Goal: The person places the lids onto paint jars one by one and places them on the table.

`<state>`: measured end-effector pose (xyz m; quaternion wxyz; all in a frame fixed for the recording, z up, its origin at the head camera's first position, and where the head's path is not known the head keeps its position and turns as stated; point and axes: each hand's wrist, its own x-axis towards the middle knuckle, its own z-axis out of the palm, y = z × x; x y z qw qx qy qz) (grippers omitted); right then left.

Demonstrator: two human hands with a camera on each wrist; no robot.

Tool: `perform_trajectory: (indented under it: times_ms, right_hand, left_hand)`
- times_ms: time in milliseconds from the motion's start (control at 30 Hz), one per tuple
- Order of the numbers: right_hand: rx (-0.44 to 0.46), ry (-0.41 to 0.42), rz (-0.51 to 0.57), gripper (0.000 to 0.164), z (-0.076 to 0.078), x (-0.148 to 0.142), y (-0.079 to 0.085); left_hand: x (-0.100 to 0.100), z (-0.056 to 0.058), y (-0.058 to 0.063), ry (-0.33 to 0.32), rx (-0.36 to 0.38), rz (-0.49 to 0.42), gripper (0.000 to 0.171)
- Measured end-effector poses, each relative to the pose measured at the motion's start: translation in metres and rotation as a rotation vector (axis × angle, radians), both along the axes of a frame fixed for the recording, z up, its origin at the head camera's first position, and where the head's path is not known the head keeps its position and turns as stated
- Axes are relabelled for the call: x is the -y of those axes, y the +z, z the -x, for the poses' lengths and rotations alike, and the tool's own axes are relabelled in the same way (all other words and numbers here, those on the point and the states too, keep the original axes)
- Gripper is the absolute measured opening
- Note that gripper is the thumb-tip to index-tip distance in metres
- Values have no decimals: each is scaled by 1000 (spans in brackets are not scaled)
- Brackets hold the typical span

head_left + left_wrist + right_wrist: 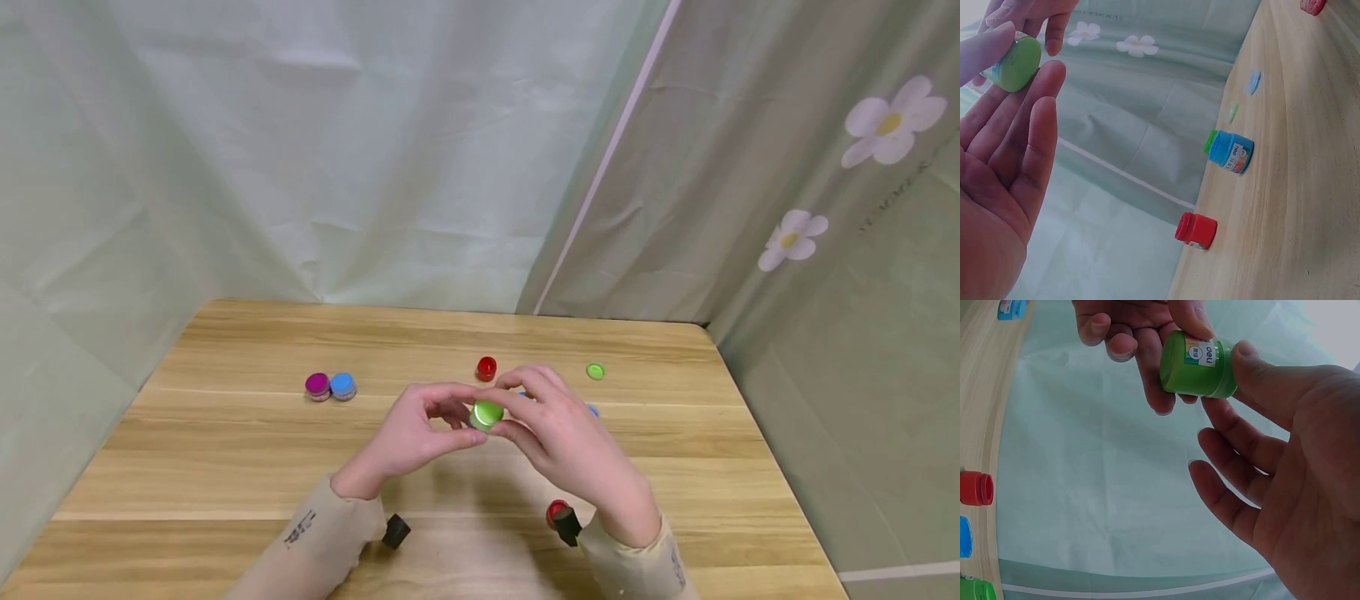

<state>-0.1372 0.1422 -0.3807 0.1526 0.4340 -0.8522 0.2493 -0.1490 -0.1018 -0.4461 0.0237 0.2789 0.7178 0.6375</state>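
The label [1200,352] on the green jar [1191,378] reads "deli"; lettering [896,196] on the curtain [765,158] reads "SUMMER"; print on the blue jar [1230,151] and the left sleeve [326,542] is too blurred to read.

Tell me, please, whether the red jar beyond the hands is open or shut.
Open: in the head view, the red jar shows its uncovered mouth, no lid on.
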Motion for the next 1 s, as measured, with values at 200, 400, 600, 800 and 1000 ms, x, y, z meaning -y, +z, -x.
perform_trajectory:
  times_ms: [200, 400, 600, 800, 1000]
  right_hand:
    - [13, -17, 16, 40, 0, 1, 0]
    - [35, -43, 28, 38, 1, 3, -1]
    - [71, -94, 29, 41, -1, 4, -3]
    - [73, -115, 27, 45, -1, 4, -4]
    - [51, -95, 3, 57, 0, 3, -3]
  left_hand:
    - [0, 1, -1, -11, -22, -3, 38]
    - [0, 1, -2, -25, -20, -4, 38]
    - [-2, 1, -2, -16, -21, 5, 37]
    - [-2, 1, -1, -10, -6, 10, 38]
    - [0, 1, -2, -9, 5, 9, 36]
